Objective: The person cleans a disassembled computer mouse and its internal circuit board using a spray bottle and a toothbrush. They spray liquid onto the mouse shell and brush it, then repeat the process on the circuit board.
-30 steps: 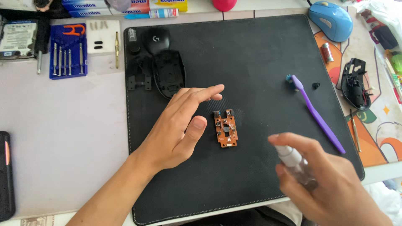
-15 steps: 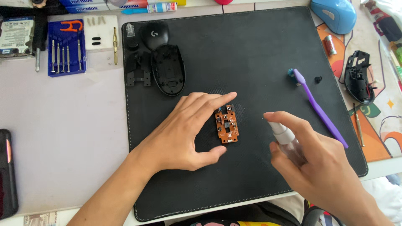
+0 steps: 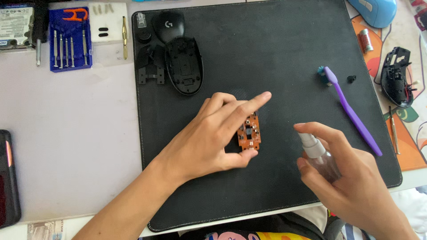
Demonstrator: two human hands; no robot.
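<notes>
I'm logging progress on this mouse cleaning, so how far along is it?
Done: the mouse is opened, its black shell parts laid at the mat's top left. In hand: the left hand steadies the orange circuit board on its edge, while the right hand aims a small spray bottle at it. Left: the purple toothbrush lies untouched, and nothing is reassembled.

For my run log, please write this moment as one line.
left hand: steadies orange circuit board | right hand: holds spray bottle, nozzle toward board | surface: black mat
</notes>
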